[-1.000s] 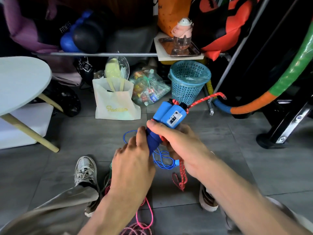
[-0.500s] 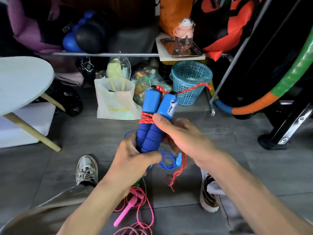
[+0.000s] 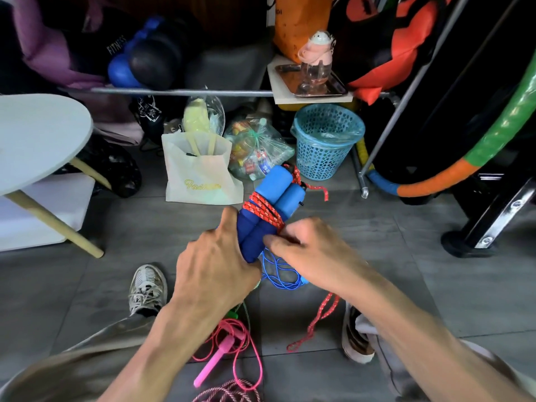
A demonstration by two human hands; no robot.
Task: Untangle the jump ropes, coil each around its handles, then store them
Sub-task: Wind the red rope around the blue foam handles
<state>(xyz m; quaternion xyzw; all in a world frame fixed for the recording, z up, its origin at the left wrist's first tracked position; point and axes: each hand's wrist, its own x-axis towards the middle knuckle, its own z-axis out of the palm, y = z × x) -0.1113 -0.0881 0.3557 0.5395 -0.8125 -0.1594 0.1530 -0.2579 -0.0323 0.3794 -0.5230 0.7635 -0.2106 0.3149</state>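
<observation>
Left hand (image 3: 214,265) grips the lower ends of the two blue handles (image 3: 269,210), fingers wrapped round both, thumb up along the side. Right hand (image 3: 313,250) pinches the red braided rope (image 3: 262,208) just beside the handles, where several turns already cross them; its fingertips are partly hidden, so the exact pinch point is probably at the last turn.

Judgement: coiling step, mid-way. Loose rope tail (image 3: 316,323) hangs to the floor. Keep tension steady, lay each turn beside the last, hold handles parallel.

Materials: handles look foam-covered, matte, cylindrical, darker at grip end. Rope woven, red with white flecks, likely grippy. Thin blue cord (image 3: 278,274), smooth, lies tangled below the hands; pink rope (image 3: 232,343) with plastic handle on grey floor tiles (image 3: 435,285).
</observation>
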